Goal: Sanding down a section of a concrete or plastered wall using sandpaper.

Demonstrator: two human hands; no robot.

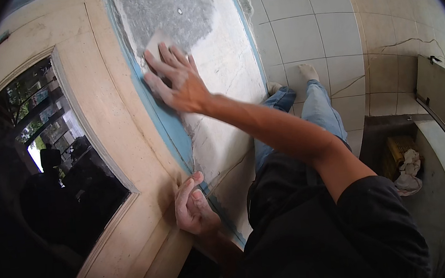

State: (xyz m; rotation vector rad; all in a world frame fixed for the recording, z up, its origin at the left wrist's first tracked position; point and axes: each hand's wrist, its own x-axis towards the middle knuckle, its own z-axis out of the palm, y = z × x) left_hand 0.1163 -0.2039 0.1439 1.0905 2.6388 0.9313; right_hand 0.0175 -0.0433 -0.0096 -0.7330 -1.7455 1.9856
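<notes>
My right hand [177,78] lies flat against the wall panel [226,57], fingers spread. Under its fingertips is a pale sheet [156,42], possibly sandpaper; it is blurred and mostly covered by the hand. Around it the panel is chalky white, with a bare grey patch [168,10] above. Lower down, my left hand [195,209] is loosely curled beside the wooden window frame [125,141], with no object visible in it. White dust coats the fingers of both hands. A blue painted strip [169,132] runs between frame and panel.
Dark reflective glass [69,187] fills the frame at left. Floor tiles [296,29] lie under my feet. At right, a yellow crate [400,150] with a crumpled cloth [409,178] sits in a recess near a leaning board [441,91]. A thin cable [411,40] runs nearby.
</notes>
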